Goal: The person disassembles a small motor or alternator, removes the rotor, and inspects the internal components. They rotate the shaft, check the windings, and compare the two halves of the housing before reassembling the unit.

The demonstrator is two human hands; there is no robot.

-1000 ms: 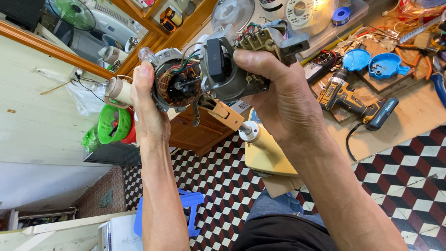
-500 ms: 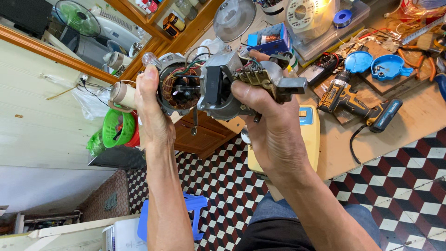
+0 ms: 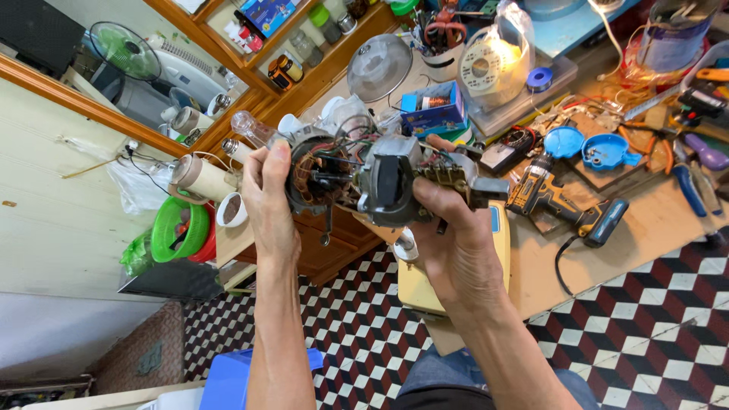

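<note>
I hold a dismantled electric fan motor up in front of me with both hands. My left hand (image 3: 272, 199) grips the round stator half (image 3: 317, 176), whose copper windings and black shaft face me. My right hand (image 3: 454, 244) grips the grey rear housing (image 3: 389, 182) with a brown gear block (image 3: 449, 176) on its right side. Thin wires run between the two halves, which sit slightly apart. A small screw or pin hangs below the stator.
Behind the motor lies a cluttered wooden workbench (image 3: 661, 220) with a cordless drill (image 3: 562, 203), two blue caps (image 3: 588, 148), pliers and a blue box (image 3: 434, 108). A green basket (image 3: 179, 229) stands at left. Checkered floor (image 3: 653, 319) and a blue stool (image 3: 235, 376) lie below.
The motor has shifted a little to the right and lower in view. My right hand has turned the rear housing so the gear block points to the right.
</note>
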